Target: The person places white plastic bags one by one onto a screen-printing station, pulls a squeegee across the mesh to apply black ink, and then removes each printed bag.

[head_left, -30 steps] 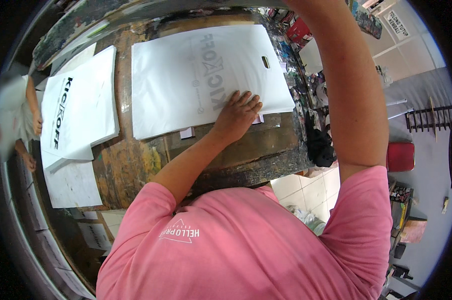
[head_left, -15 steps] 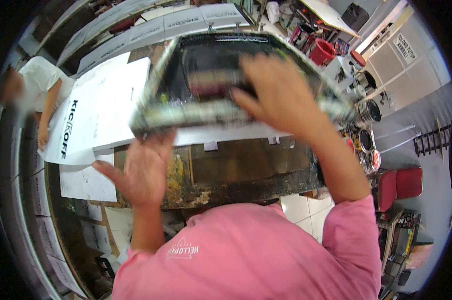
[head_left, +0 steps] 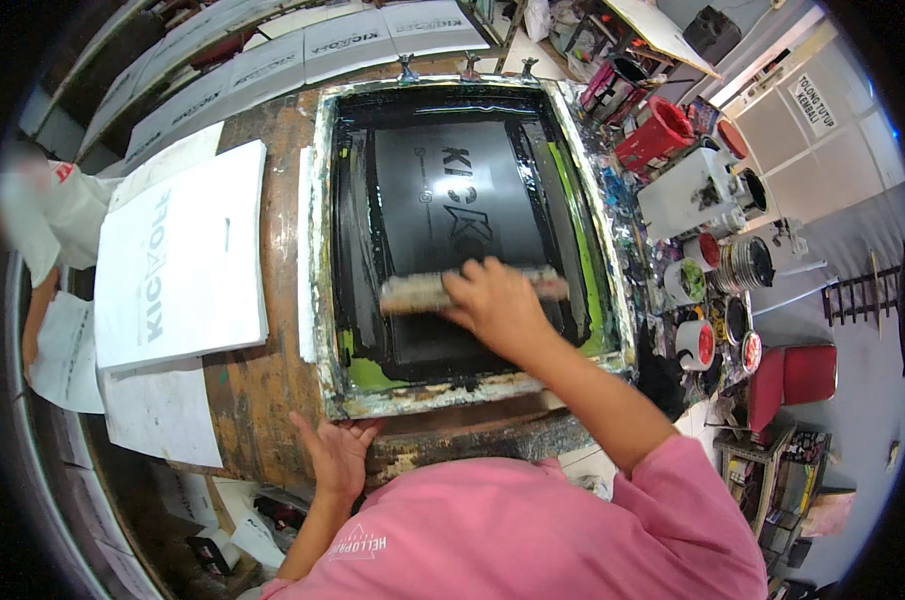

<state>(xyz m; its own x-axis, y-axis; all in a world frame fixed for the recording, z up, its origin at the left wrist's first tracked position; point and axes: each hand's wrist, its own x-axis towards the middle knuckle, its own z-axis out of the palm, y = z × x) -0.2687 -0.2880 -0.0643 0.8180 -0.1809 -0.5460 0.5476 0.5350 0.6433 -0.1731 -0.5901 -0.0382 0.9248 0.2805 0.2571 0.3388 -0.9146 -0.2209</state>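
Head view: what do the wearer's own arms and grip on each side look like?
The left grip and right grip are ungloved human hands; no watch or band shows at either wrist. Both forearms are bare. The short right sleeve is plain pink, matching the shirt, which carries a white printed mark.

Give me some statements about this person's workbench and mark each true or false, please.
1. The right hand grips the squeegee inside the frame. True.
2. The left hand is wrapped around a paint pot. False: the left hand is open at the frame's near left corner.
3. The white stack lies to the left of the frame. True.
4. The red chair is on the left side of the picture. False: the red chair is on the right.
5. The person's shirt is green. False: the shirt is pink.
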